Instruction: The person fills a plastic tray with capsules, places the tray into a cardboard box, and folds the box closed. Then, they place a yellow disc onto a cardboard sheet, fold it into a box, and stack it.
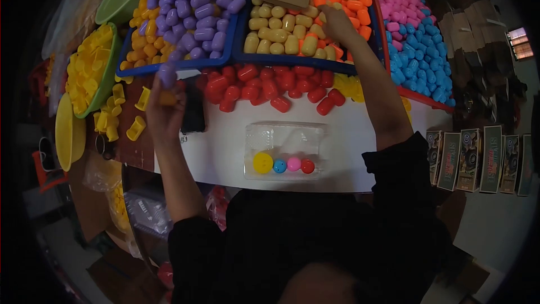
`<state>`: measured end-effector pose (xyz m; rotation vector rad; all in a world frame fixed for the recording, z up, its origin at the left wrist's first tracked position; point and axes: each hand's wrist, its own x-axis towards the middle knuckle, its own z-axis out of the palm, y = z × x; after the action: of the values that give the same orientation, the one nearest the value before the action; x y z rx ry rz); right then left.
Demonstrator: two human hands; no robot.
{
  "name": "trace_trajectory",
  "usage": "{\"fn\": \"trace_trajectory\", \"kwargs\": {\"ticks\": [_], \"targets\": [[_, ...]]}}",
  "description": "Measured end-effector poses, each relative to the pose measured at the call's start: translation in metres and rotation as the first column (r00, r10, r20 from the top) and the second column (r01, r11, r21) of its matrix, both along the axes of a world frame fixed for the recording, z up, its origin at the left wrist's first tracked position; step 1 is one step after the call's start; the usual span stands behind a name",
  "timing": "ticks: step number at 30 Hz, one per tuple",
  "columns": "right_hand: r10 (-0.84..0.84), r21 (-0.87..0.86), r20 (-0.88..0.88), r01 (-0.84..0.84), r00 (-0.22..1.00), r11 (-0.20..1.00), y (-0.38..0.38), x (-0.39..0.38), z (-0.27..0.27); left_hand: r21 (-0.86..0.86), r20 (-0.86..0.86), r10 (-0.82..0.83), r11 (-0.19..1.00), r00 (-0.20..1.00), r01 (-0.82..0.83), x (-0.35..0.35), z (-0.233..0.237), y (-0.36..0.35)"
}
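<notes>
My left hand (164, 114) is raised near the table's left side, with a purple plastic capsule (167, 74) at its fingertips, slightly blurred. An orange capsule (167, 98) shows against the same hand's fingers. My right hand (337, 27) reaches into the blue tray (292, 63) of beige capsules (274, 35) and orange capsules (360, 17). Its fingers look bent together among the capsules, and what they grip is hidden. Between my arms lies a clear plastic blister tray (286, 135) with a yellow, a blue, a pink and a red round-ended piece in its front row.
Red capsules (270, 87) are heaped on the white table (219, 152). Purple capsules (191, 14) fill another blue tray; pink and blue capsules (419, 53) fill a red one. A dark phone (194, 110), yellow pieces (136, 128), a green basin (112, 70) and printed boxes (469, 160) stand around.
</notes>
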<state>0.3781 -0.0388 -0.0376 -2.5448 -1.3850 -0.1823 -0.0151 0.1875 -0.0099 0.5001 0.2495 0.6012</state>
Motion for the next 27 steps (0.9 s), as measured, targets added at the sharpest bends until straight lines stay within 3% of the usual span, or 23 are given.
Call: {"fn": "trace_trajectory", "kwargs": {"ticks": [2, 3, 6, 7, 8, 9, 10, 12, 13, 14, 15, 16, 17, 19, 20, 22, 23, 25, 26, 27], "targets": [[-0.149, -0.201, -0.117, 0.124, 0.982, 0.972, 0.009, 0.008, 0.006, 0.036, -0.155, 0.029, 0.999, 0.987, -0.024, 0.003, 0.007, -0.044], [-0.146, -0.211, -0.129, 0.117, 0.981, 0.970, 0.009, 0.008, 0.008, 0.027, -0.170, 0.031, 0.999, 0.985, -0.027, 0.001, 0.006, -0.054], [-0.127, -0.196, -0.036, 0.118, 0.991, 0.974, -0.004, 0.000, 0.014, 0.298, -0.466, -0.071, 0.926, 0.882, 0.232, -0.006, 0.009, -0.077], [-0.129, -0.028, -0.045, 0.128, 0.991, 0.991, -0.015, -0.003, 0.015, 0.288, -0.476, -0.077, 0.927, 0.876, 0.238, -0.008, 0.017, -0.087], [-0.134, 0.143, -0.050, 0.140, 0.990, 0.980, -0.024, -0.009, 0.021, 0.488, -0.532, -0.046, 0.799, 0.845, 0.351, -0.010, 0.026, -0.099], [-0.097, 0.253, -0.358, 0.197, 0.929, 0.947, -0.040, -0.031, 0.040, 0.648, -0.570, 0.000, 0.614, 0.821, 0.450, -0.009, 0.033, -0.109], [-0.012, 0.338, -0.620, 0.281, 0.785, 0.898, -0.063, -0.066, 0.059, 0.659, -0.618, -0.035, 0.521, 0.785, 0.542, -0.008, 0.039, -0.118], [0.200, 0.466, -0.703, 0.229, 0.683, 0.855, -0.107, -0.137, 0.064, 0.716, -0.647, -0.051, 0.303, 0.761, 0.629, -0.002, 0.037, -0.139], [0.306, 0.485, -0.683, 0.098, 0.663, 0.869, -0.125, -0.171, 0.057, 0.718, -0.641, -0.054, 0.308, 0.765, 0.624, 0.003, 0.033, -0.149], [0.321, 0.442, -0.583, -0.041, 0.747, 0.896, -0.136, -0.205, 0.050, 0.786, -0.618, 0.021, 0.064, 0.786, 0.615, 0.010, 0.028, -0.159], [0.273, 0.374, -0.560, -0.056, 0.782, 0.926, -0.143, -0.238, 0.040, 0.791, -0.577, 0.088, -0.187, 0.812, 0.583, 0.016, 0.024, -0.168], [0.227, 0.303, -0.535, -0.066, 0.814, 0.951, -0.145, -0.260, 0.029, 0.733, -0.579, 0.145, -0.338, 0.802, 0.590, 0.020, 0.019, -0.176], [0.224, 0.300, -0.536, -0.065, 0.814, 0.952, -0.145, -0.271, 0.017, 0.734, -0.580, 0.142, -0.336, 0.802, 0.590, 0.023, 0.016, -0.180], [0.192, 0.195, -0.656, -0.082, 0.730, 0.977, -0.145, -0.286, 0.002, 0.611, -0.648, 0.128, -0.501, 0.751, 0.613, 0.027, 0.012, -0.182], [0.198, 0.201, -0.657, -0.084, 0.728, 0.976, -0.145, -0.285, 0.004, 0.606, -0.650, 0.134, -0.504, 0.748, 0.616, 0.028, 0.011, -0.179], [0.295, 0.274, -0.807, -0.119, 0.512, 0.954, -0.148, -0.280, 0.010, 0.762, -0.639, -0.070, 0.079, 0.766, 0.643, 0.024, 0.011, -0.167], [0.301, 0.281, -0.807, -0.116, 0.509, 0.952, -0.152, -0.276, 0.003, 0.759, -0.643, -0.066, 0.072, 0.763, 0.647, 0.020, 0.013, -0.162], [0.361, 0.313, -0.844, -0.182, 0.396, 0.932, -0.162, -0.264, -0.016, 0.435, -0.678, -0.361, 0.505, 0.640, 0.745, 0.018, 0.017, -0.154], [0.365, 0.315, -0.841, -0.187, 0.399, 0.930, -0.163, -0.263, -0.010, 0.440, -0.677, -0.356, 0.506, 0.645, 0.742, 0.018, 0.014, -0.156], [0.226, 0.211, -0.893, -0.081, 0.389, 0.974, -0.166, -0.265, -0.002, 0.539, -0.657, -0.291, 0.463, 0.695, 0.703, 0.017, 0.007, -0.159]]}}
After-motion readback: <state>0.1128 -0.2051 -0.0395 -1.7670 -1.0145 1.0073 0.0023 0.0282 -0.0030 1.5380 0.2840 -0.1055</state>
